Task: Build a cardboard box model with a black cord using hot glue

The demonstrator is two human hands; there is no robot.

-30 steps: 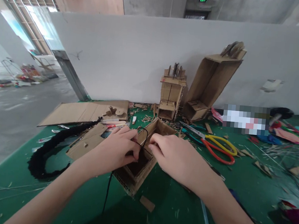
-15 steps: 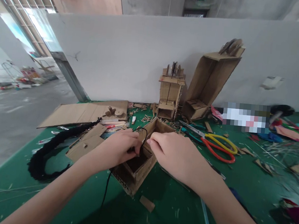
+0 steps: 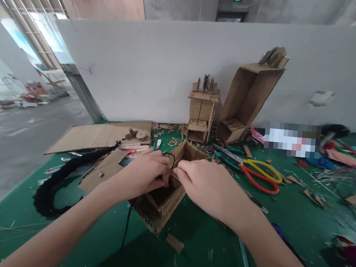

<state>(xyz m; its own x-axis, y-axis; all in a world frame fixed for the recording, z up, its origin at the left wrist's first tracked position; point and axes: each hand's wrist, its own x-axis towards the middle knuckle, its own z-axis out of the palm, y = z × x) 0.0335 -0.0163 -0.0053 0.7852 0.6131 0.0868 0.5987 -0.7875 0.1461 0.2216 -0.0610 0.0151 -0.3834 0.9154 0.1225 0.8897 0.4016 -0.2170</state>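
A brown cardboard box point(image 3: 168, 209) with open compartments lies tilted on the table between my hands. My left hand point(image 3: 146, 172) is closed in a pinch over its left side, on a thin black cord point(image 3: 127, 222). The cord loops up between the hands, and a loose length hangs at the box's near left. Fingers curled, my right hand point(image 3: 209, 184) is closed at the box's right side. Its thumb and forefinger meet close to the cord and the left fingertips; what they pinch is hidden.
Scissors point(image 3: 257, 169) with yellow and red handles lie to the right. Two cardboard structures, a smaller one point(image 3: 201, 110) and a taller one point(image 3: 251, 94), stand by the white partition. A fuzzy black strip point(image 3: 46, 192) curves at left, near flat cardboard point(image 3: 81, 137). Scraps litter the green table point(image 3: 211, 257).
My left fingertips have shifted slightly right, closer to my right hand's. The right hand stays almost in place, and the box lies as before.
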